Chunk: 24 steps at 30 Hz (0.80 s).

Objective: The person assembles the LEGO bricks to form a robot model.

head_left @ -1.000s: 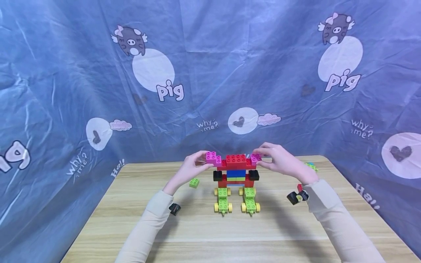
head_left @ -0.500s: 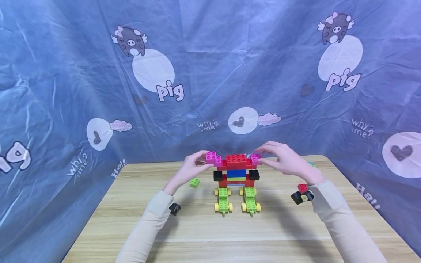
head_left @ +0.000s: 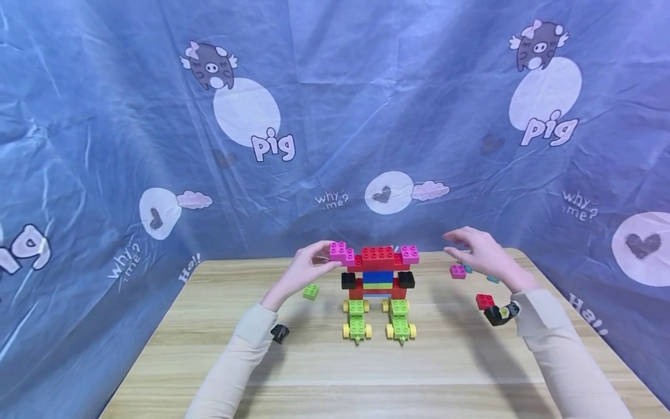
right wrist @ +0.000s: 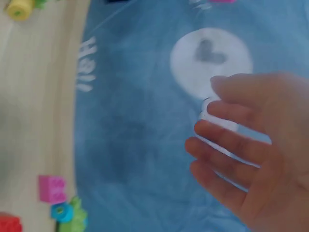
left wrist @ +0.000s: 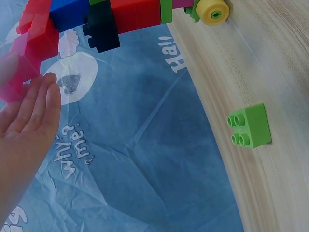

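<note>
A figure of toy building bricks stands upright on the table, on two green wheeled bases (head_left: 357, 326) with yellow wheels. Black bricks (head_left: 406, 280) stick out at both sides of its blue middle (head_left: 378, 277), and a red brick (head_left: 377, 255) tops it. At its upper left end, my left hand (head_left: 303, 267) pinches a pink brick (head_left: 338, 251) between thumb and fingers; the left wrist view shows this pink brick (left wrist: 26, 67) too. Another pink brick (head_left: 410, 254) sits on the upper right end. My right hand (head_left: 478, 253) is raised to the right of it, apart, fingers spread and holding nothing.
A loose green brick (head_left: 311, 292) lies left of the figure. Over on the right are a pink brick (head_left: 458, 272), a red brick (head_left: 485, 301) and small blue pieces (head_left: 493, 279). Behind the table (head_left: 314, 372) hangs a blue printed cloth (head_left: 335, 116).
My right hand has let go of the right-hand pink brick and moved right, away from the figure. That brick stays on the end. My left hand keeps its hold.
</note>
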Each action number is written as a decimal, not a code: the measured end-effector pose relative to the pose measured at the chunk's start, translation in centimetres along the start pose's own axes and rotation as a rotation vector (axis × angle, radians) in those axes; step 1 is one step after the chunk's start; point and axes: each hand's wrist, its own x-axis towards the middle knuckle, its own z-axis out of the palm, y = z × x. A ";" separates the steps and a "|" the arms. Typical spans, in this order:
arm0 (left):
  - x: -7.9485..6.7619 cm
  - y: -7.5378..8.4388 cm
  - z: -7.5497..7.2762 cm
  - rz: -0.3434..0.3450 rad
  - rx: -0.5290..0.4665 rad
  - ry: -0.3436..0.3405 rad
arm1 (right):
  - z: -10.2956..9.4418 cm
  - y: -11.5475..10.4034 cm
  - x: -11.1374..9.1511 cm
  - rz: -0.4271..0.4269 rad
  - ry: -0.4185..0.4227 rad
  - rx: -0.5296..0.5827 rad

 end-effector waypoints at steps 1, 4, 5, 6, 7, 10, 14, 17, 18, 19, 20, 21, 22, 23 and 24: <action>0.0 0.0 0.0 0.000 0.003 0.003 | 0.3 0.4 -0.2 0.013 -0.016 0.002; -0.1 -0.1 0.2 -0.005 0.011 0.010 | 1.4 1.6 -0.8 0.022 -0.055 -0.006; -0.1 -0.2 0.2 -0.008 0.013 0.011 | 1.8 2.0 -1.0 0.023 -0.068 -0.013; -0.1 -0.3 0.3 -0.008 0.015 0.011 | 2.3 2.5 -1.2 0.027 -0.082 -0.019; -0.2 -0.3 0.3 -0.010 0.018 0.010 | 2.7 2.9 -1.5 0.038 -0.097 -0.024; -0.2 -0.3 0.5 -0.014 0.021 0.001 | 3.9 4.1 -2.0 0.069 -0.142 -0.048; -0.2 -0.2 0.5 -0.016 0.015 -0.004 | 5.1 5.2 -2.4 0.089 -0.187 -0.048; -0.1 -0.1 0.4 -0.016 0.016 -0.003 | 5.9 5.9 -2.6 0.098 -0.241 -0.024; -0.1 -0.1 0.4 -0.016 0.019 -0.002 | 6.1 6.2 -2.6 0.102 -0.263 -0.021; -0.1 -0.1 0.4 -0.016 0.022 -0.002 | 6.3 6.4 -2.7 0.109 -0.283 -0.017; -0.1 -0.1 0.3 -0.016 0.024 -0.002 | 6.5 6.6 -2.7 0.118 -0.303 -0.011; -0.1 -0.1 0.3 -0.013 0.026 -0.001 | 6.7 6.8 -2.7 0.127 -0.326 -0.006; -0.1 -0.1 0.3 -0.011 0.027 0.000 | 6.8 7.0 -2.8 0.134 -0.342 -0.008; 0.0 -0.2 0.3 -0.009 0.028 0.002 | 6.9 7.1 -2.8 0.136 -0.351 -0.011; 0.0 -0.2 0.2 -0.009 0.030 0.005 | 7.0 7.2 -2.8 0.135 -0.359 -0.013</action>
